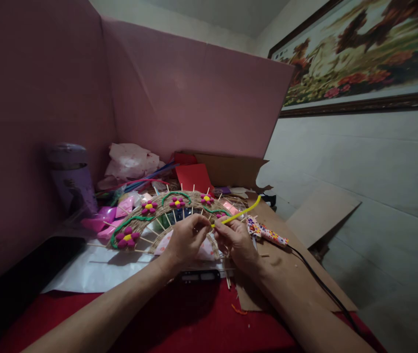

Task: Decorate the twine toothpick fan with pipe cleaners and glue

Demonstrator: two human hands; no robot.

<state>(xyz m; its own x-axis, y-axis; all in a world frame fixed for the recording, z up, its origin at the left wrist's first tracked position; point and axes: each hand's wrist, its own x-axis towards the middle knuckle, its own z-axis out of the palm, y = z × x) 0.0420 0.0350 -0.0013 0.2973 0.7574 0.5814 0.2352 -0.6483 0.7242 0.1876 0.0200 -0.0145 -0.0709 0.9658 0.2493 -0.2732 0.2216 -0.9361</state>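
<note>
A yellow pipe cleaner [246,211] runs up to the right from between my two hands. My right hand [236,242] pinches it near its lower end. The fingertips of my left hand [189,240] are closed at that same end, touching or nearly touching the right fingers. Behind both hands lies a fan-shaped craft piece [159,206] of twine woven over thin wooden sticks. Purple flowers [127,237] with yellow centres and green curved strips decorate its band. The right part of the piece is partly hidden by my hands.
A flower-patterned glue gun [268,233] with a black cord lies on cardboard [297,264] at the right. A purple tumbler [72,181] stands at the left, beside pink packets [102,218]. Red paper [194,177] and pink panels [194,93] are behind; a dark flat object [32,264] lies left.
</note>
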